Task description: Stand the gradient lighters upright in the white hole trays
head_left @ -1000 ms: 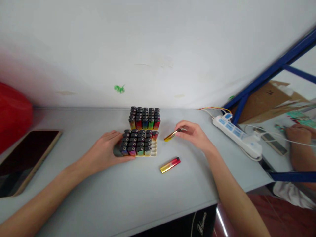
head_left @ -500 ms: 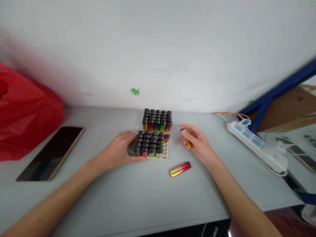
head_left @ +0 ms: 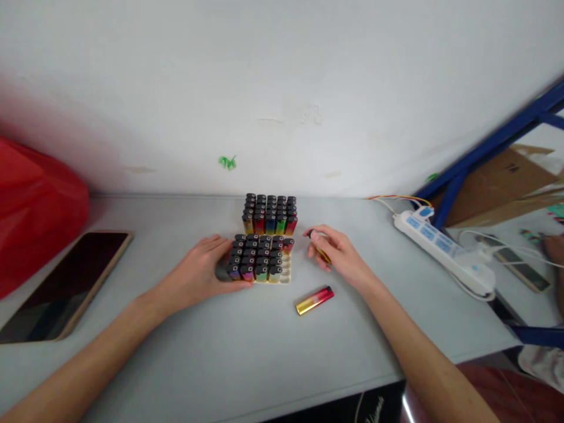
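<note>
My left hand [head_left: 200, 267] is wrapped round the left side of the nearer tray of lighters [head_left: 255, 258], thumb along its front. The lighters stand upright with black tops, and the tray's right column [head_left: 286, 270] shows bare cream-coloured slots in front of a single lighter [head_left: 288, 244]. To the right, my right hand [head_left: 332, 249] is closed on a lighter [head_left: 324, 255] with a yellow body and dark top, held tilted above the table. A red-and-gold lighter [head_left: 315, 300] lies flat on the table, in front of that hand.
A second block of upright lighters [head_left: 269, 214] stands behind the first. On the left are a phone [head_left: 66, 288] and a red bag [head_left: 35, 217]. A white power strip [head_left: 445, 249] with cables lies right, by a blue metal frame [head_left: 449, 197] and a cardboard box [head_left: 502, 188].
The view has shifted slightly right. The lighter in my right hand has turned, so its dark top now shows by the fingertips. My left hand stays on the tray.
</note>
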The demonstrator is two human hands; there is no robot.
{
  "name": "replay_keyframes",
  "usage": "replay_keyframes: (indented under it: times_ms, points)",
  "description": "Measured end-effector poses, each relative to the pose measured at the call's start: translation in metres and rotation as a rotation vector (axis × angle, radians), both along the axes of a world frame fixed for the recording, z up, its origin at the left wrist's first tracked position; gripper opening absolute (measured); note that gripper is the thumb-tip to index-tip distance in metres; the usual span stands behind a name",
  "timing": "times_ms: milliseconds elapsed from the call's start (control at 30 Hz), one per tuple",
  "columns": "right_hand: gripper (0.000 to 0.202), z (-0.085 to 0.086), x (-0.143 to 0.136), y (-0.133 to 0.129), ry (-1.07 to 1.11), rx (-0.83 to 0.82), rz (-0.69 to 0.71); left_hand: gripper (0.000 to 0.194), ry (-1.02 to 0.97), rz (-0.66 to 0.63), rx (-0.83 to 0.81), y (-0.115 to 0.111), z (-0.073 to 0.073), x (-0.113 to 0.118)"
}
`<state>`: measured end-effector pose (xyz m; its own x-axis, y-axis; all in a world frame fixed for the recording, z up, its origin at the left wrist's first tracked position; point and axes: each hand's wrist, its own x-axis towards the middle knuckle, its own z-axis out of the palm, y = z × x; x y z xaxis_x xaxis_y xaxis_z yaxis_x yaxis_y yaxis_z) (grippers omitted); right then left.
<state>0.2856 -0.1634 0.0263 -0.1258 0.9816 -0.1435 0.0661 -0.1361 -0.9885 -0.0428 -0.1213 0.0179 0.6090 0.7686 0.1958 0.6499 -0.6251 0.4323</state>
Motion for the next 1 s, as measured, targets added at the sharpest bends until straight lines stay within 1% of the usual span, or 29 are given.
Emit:
replay_keyframes:
  times_ms: [67,200,267,367,533,600,700,867,933,1000]
  points:
    - [0.054,-0.002,-0.001,-0.001,-0.104,0.024,-0.009,0.047,0.017,-0.002,0.005,0.000,0.000,0.000]
    - [0.049,-0.004,-0.004,-0.003,-0.363,0.211,-0.092,0.052,0.025,0.008,0.003,0.001,-0.001,0.001]
    - [0.054,-0.003,-0.006,-0.005,-0.480,0.283,-0.131,0.051,0.031,0.011,0.015,0.001,-0.003,0.001]
    - [0.058,-0.002,-0.010,-0.006,-0.594,0.329,-0.159,0.047,0.039,0.001,0.044,0.001,-0.004,-0.001]
    - [0.041,-0.002,-0.015,-0.007,-0.655,0.345,-0.162,0.049,0.039,-0.013,0.073,0.001,-0.006,-0.002]
    - [0.037,-0.002,-0.016,-0.007,-0.663,0.361,-0.162,0.049,0.050,-0.020,0.080,0.001,-0.006,-0.002]
    - [0.039,-0.002,-0.018,-0.007,-0.663,0.388,-0.166,0.052,0.038,-0.018,0.094,0.002,-0.007,-0.001]
    - [0.051,0.000,-0.018,-0.008,-0.661,0.431,-0.195,0.050,0.020,0.001,0.081,0.001,-0.007,0.000]
    - [0.050,0.001,-0.018,-0.009,-0.667,0.449,-0.195,0.051,0.014,0.007,0.087,0.000,-0.007,0.001]
    - [0.044,0.002,-0.018,-0.009,-0.671,0.459,-0.191,0.052,0.012,0.013,0.084,-0.001,-0.007,0.003]
